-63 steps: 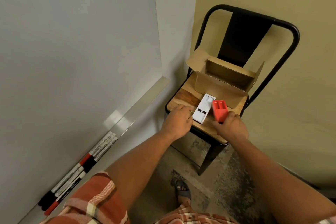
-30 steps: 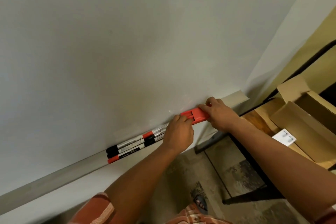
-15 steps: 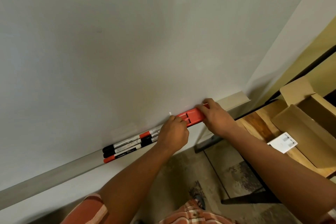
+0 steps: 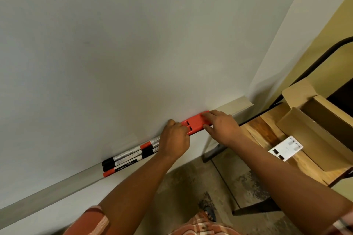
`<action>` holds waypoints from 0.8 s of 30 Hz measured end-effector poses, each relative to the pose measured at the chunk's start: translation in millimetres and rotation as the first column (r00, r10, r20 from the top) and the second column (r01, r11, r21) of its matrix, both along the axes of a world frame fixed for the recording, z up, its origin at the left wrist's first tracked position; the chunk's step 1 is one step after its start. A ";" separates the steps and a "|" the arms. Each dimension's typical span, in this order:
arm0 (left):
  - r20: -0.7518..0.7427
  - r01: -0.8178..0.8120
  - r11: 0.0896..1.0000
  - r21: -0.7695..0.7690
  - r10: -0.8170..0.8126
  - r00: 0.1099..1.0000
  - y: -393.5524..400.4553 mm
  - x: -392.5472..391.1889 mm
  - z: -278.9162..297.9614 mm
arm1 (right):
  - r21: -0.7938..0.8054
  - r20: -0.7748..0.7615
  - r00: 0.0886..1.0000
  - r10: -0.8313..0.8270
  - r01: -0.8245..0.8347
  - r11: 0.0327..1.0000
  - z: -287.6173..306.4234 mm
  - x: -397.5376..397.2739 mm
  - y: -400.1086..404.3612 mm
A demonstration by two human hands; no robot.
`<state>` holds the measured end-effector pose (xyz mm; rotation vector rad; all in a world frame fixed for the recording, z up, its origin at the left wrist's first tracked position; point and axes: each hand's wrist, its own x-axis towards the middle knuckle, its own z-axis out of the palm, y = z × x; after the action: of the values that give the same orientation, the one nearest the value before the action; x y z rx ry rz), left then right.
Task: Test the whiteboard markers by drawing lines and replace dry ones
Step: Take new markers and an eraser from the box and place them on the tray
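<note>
Only thing I can kinda read is a white brand word on the black band of the red-capped marker (image 4: 122, 169), the one nearest the front lip of the whiteboard tray (image 4: 57, 185). Looks like "camlin", but it's blurry. The two markers behind it have printed labels too, way too small to read.

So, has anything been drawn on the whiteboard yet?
No, the whiteboard is blank, and both hands are on the red holder at its tray.
</note>
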<state>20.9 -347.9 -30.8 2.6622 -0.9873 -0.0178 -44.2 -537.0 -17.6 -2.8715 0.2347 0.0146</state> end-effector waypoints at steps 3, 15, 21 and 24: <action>0.059 0.040 0.998 -0.046 -0.038 0.998 -4.4 -2.3 -1.8 | 0.009 0.041 0.994 -0.099 0.099 0.995 4.3 -7.4 -10.5; -0.003 0.315 0.934 -0.170 -0.320 0.948 -79.5 -49.1 -3.6 | -0.031 -0.077 0.917 -0.390 0.389 0.921 -6.0 -80.6 -71.9; -0.101 0.390 0.903 -0.182 -0.412 0.906 -125.9 -71.0 -21.0 | -0.063 -0.231 0.780 -0.582 0.585 0.809 -14.7 -129.2 -101.6; -0.188 0.433 0.892 -0.127 -0.450 0.873 -148.7 -84.8 -24.3 | -0.067 -0.270 0.698 -0.663 0.673 0.736 -22.3 -152.0 -112.9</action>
<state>-63.8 -496.6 -55.2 2.2445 -1.4623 -0.3474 -196.2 -649.9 -39.9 -2.5533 1.3104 0.2809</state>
